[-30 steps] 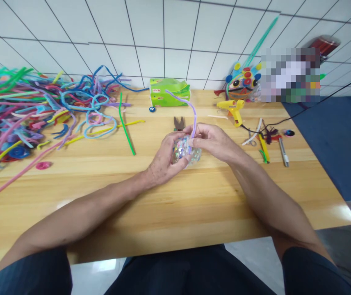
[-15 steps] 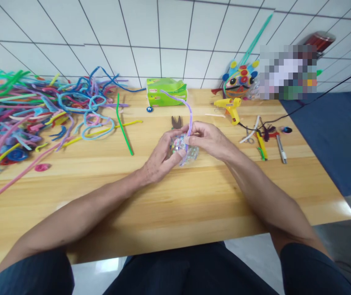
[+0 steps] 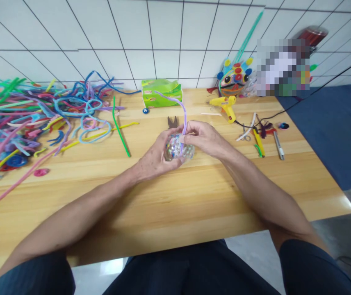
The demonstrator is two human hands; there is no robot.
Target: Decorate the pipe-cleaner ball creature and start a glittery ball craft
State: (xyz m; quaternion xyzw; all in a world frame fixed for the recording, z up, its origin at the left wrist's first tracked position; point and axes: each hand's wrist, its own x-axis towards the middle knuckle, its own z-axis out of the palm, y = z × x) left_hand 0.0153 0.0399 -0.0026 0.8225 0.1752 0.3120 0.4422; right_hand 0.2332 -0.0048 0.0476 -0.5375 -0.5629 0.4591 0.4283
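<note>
Between my hands is a clear, shiny lump (image 3: 173, 147) with small multicoloured bits in it; I cannot tell whether it is a bag or a solid piece. My left hand (image 3: 156, 157) curls around its left side, thumb along the near edge. A purple pipe cleaner (image 3: 184, 114) lies against the lump and arches up and to the left. My right hand (image 3: 204, 138) pinches that pipe cleaner between thumb and fingers at the lump's top. Just beyond my fingers, the dark jaws of pliers (image 3: 172, 122) show; their handles are hidden.
A large heap of coloured pipe cleaners (image 3: 18, 119) covers the left side. A green tissue pack (image 3: 161, 94) stands by the wall. Toward the right are a yellow glue gun (image 3: 226, 107) with its cord, a decorated mask-like craft (image 3: 235, 80), scissors (image 3: 245, 137) and a cutter knife (image 3: 279, 145).
My left thumb has shifted down to the lump's near edge, showing more of it. My right hand keeps its pinch on the purple pipe cleaner. The whole view has shifted slightly.
</note>
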